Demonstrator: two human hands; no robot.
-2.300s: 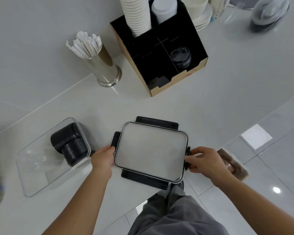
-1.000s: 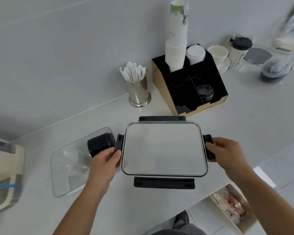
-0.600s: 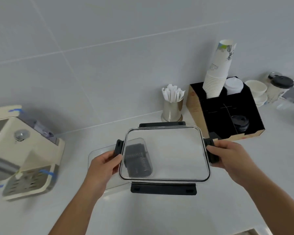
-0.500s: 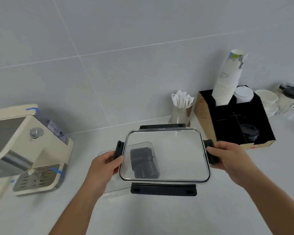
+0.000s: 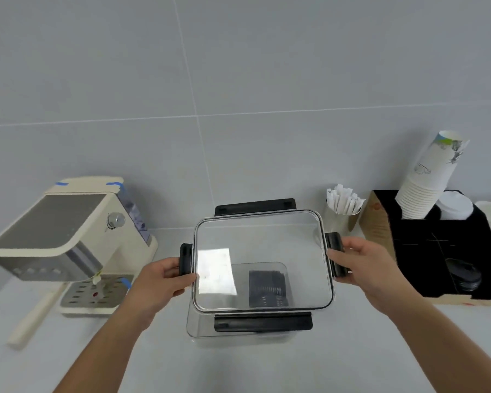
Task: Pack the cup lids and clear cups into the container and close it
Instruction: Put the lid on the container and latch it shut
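Above the container (image 5: 199,324), both hands (image 5: 165,282) (image 5: 360,268) grip the clear lid's (image 5: 261,251) side latches, fingers curled.

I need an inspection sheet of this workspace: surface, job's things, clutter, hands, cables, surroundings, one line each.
Surface: pale counter.
Job's things: clear lid, clips open, held above the clear container; black cup lids inside; clear cups not seen.
Clutter: coffee machine, cup organizer, paper cups, cup of straws.
Hands: left hand and right hand grip the lid's side clips.
Cables: nothing seen.
Surroundings: grey tiled wall.
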